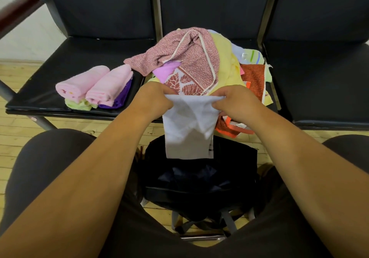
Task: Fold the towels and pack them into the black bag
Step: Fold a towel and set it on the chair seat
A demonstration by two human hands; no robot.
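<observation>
Head view: left hand (154,98) and right hand (237,104) each pinch a top corner of white towel (187,134), which hangs between them, creased.
Best: pull edge taut, match corners evenly.
Black bag (199,180) open below hands.
Unfolded pile (199,58) just beyond hands.
Folded towels (93,86) on bench (40,90), left of left hand.

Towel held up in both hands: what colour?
It is a plain pale bluish-white towel; head view shows it best.
</observation>
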